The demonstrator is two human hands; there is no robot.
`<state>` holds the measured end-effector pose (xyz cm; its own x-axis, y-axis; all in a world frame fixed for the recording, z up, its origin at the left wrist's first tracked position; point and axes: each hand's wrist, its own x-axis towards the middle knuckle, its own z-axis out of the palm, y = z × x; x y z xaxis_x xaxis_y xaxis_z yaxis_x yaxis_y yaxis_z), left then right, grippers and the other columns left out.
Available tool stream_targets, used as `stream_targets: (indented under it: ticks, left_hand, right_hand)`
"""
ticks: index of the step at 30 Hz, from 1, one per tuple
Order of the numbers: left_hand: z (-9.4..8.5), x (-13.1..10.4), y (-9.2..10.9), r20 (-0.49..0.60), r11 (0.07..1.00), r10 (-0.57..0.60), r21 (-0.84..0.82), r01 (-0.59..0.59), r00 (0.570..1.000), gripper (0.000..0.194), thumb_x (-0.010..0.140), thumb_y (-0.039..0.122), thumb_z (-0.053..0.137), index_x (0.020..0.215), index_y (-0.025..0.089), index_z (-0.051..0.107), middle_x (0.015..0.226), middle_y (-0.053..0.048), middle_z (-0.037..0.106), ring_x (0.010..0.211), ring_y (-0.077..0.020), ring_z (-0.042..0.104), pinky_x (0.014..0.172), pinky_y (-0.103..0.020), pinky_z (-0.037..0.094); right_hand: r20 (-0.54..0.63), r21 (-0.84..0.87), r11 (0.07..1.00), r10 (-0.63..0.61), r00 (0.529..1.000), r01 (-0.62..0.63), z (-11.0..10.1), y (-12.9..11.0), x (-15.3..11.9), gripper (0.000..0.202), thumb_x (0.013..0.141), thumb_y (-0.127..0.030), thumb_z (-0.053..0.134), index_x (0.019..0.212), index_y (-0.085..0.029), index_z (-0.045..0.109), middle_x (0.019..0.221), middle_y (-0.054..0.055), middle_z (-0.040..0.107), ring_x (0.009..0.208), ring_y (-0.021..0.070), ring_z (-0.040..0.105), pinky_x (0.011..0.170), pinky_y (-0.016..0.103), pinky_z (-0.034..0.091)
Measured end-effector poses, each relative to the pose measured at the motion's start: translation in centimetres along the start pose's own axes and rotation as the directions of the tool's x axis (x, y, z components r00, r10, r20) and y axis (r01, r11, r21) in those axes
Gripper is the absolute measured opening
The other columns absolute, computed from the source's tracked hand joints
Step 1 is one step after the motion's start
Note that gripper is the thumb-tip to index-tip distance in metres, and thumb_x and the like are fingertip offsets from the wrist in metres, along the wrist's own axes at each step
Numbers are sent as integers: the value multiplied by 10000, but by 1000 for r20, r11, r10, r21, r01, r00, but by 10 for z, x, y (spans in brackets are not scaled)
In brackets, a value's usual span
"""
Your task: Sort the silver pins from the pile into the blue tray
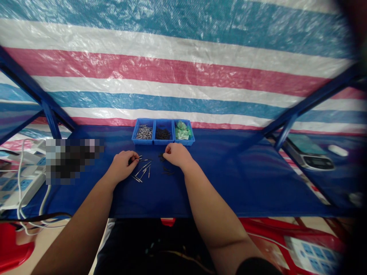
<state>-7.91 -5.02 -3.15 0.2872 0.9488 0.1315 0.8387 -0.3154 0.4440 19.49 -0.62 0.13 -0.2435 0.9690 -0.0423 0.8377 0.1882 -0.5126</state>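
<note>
My left hand (124, 164) is closed, thumb against curled fingers, at the left edge of a loose group of silver metal pins (143, 170) on the blue table. Slim silver pieces poke out by its fingertips. My right hand (176, 153) pinches at a small pile of dark thin pieces (161, 157); what lies between its fingertips is too small to make out. A few more dark pieces (167, 171) lie just below. Behind the hands stand three joined blue bins: one with silver pins (144, 132), one with dark pieces (163, 134), one with green plastic bags (182, 131).
White power strips (27, 187) with cables lie at the far left, beside a pixelated patch. A digital scale (311, 152) sits beyond the table's right part. Blue metal frame bars (50, 118) rise at both sides before a striped sheet (172, 68).
</note>
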Motion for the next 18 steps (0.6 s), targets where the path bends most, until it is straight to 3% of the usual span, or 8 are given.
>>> stream_targets:
  ticks: [5,12,15,18]
  left_hand:
    - [0,0,0,0,1000,4,4,-4,1000,179,935,335,533,963,232,677,850,-32,662,825,-223,564,755,-352,395]
    - [0,-1,1,-41,999,25,-36,-27,999,144,914,311,558,945,223,667,872,-33,626,841,-216,569,777,-346,414]
    - [0,-2,0,-58,998,24,-57,-28,998,136,896,289,573,978,222,658,877,-28,611,853,-214,575,784,-343,426]
    - [1,-2,-1,-68,998,30,-59,-34,997,141,887,275,576,993,221,653,874,-25,603,850,-210,576,794,-345,435]
  right_hand:
    - [-51,164,978,-122,991,129,-7,7,0,92,734,-152,653,817,-192,650,755,19,685,699,160,606,642,258,420]
    - [-25,357,917,-178,984,175,-6,21,4,57,775,-149,615,773,-180,663,669,-11,620,615,129,570,604,246,437]
    - [-147,527,822,-161,976,215,-1,22,10,115,842,-251,633,922,-183,681,730,-1,659,638,137,610,641,269,502]
    - [-287,610,752,-84,954,249,3,23,14,363,851,-326,685,1184,-188,647,945,54,731,769,161,675,747,312,553]
